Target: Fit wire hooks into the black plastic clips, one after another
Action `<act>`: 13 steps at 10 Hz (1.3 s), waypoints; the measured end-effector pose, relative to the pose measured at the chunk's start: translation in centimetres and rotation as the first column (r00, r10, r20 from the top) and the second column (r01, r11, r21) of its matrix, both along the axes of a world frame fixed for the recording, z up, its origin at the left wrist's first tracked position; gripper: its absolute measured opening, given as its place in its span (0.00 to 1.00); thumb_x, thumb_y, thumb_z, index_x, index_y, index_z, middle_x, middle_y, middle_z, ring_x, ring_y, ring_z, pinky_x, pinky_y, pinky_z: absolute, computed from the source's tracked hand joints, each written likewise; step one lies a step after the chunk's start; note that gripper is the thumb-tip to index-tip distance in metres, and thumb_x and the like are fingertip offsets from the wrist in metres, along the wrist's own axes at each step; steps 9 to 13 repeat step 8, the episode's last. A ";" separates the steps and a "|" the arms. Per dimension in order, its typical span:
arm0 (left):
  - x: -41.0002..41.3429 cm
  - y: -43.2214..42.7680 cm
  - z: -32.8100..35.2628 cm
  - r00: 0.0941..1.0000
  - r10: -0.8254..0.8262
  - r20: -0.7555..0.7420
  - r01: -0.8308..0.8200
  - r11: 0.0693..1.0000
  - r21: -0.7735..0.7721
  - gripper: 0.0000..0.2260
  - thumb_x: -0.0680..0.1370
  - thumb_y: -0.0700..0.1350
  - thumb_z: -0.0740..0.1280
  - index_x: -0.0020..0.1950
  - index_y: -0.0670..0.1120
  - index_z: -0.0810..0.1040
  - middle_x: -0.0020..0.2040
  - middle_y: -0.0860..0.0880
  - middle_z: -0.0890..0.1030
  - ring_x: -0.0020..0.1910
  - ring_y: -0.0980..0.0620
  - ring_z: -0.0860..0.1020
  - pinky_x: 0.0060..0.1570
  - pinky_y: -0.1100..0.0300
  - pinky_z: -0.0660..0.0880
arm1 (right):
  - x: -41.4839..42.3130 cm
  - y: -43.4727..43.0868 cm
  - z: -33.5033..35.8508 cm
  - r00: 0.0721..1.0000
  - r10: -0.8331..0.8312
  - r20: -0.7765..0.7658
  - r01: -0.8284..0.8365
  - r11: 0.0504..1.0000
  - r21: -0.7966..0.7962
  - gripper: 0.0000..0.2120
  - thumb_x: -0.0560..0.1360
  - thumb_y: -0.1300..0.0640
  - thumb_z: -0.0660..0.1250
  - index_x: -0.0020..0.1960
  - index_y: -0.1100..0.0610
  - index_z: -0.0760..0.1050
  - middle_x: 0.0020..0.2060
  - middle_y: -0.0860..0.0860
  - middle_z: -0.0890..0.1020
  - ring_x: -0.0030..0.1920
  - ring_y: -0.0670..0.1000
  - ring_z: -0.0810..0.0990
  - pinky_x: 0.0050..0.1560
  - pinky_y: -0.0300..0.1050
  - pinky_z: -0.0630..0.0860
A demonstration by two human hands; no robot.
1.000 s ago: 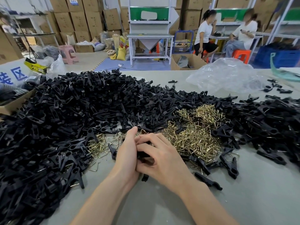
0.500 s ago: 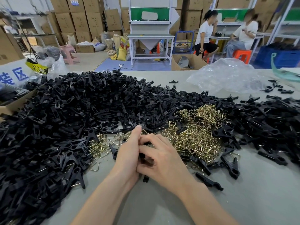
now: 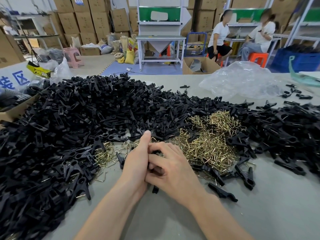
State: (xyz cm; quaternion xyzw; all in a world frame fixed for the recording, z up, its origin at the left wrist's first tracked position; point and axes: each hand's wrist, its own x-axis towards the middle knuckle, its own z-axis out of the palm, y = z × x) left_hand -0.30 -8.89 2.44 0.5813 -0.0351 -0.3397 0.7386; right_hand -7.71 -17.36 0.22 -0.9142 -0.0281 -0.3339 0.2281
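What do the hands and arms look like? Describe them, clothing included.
The left hand and right hand are bare: no gloves, rings, watch or bracelet in view. The left forearm and right forearm are uncovered down to the frame's edge; no sleeve shows.

Clip (image 3: 155, 189) mostly hidden w/in right hand (image 3: 173, 168).

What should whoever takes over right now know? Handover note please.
Left hand and right hand: pressed together, both gripping one black clip, its tail showing below them; hook seating hidden.
Wire hooks: brass-coloured pile just beyond the hands, smaller batch to the left.
Loose clips: big heap across the table.
Done: count cannot be told.
Left: finish this clip, then the heap.
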 end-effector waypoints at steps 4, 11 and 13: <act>0.2 0.8 0.7 0.989 -0.109 -0.103 0.088 0.979 -0.185 0.27 0.80 0.63 0.58 0.55 0.40 0.82 0.51 0.44 0.85 0.50 0.45 0.84 0.49 0.53 0.80 | -0.1 -0.3 0.3 1.000 -0.014 0.013 0.015 0.999 -0.033 0.14 0.78 0.49 0.68 0.61 0.52 0.81 0.56 0.47 0.80 0.61 0.49 0.76 0.65 0.45 0.70; -0.1 1.0 1.4 0.997 -0.003 0.082 0.016 0.988 -0.156 0.23 0.85 0.58 0.52 0.58 0.43 0.79 0.40 0.45 0.82 0.35 0.48 0.79 0.41 0.52 0.75 | -9.3 -18.4 11.3 0.640 -0.768 -0.033 0.764 0.632 0.129 0.30 0.77 0.37 0.65 0.69 0.58 0.75 0.61 0.59 0.80 0.63 0.60 0.75 0.64 0.54 0.69; -0.1 1.0 1.4 0.997 -0.003 0.082 0.016 0.988 -0.156 0.23 0.85 0.58 0.52 0.58 0.43 0.79 0.40 0.45 0.82 0.35 0.48 0.79 0.41 0.52 0.75 | -9.3 -18.4 11.3 0.640 -0.768 -0.033 0.764 0.632 0.129 0.30 0.77 0.37 0.65 0.69 0.58 0.75 0.61 0.59 0.80 0.63 0.60 0.75 0.64 0.54 0.69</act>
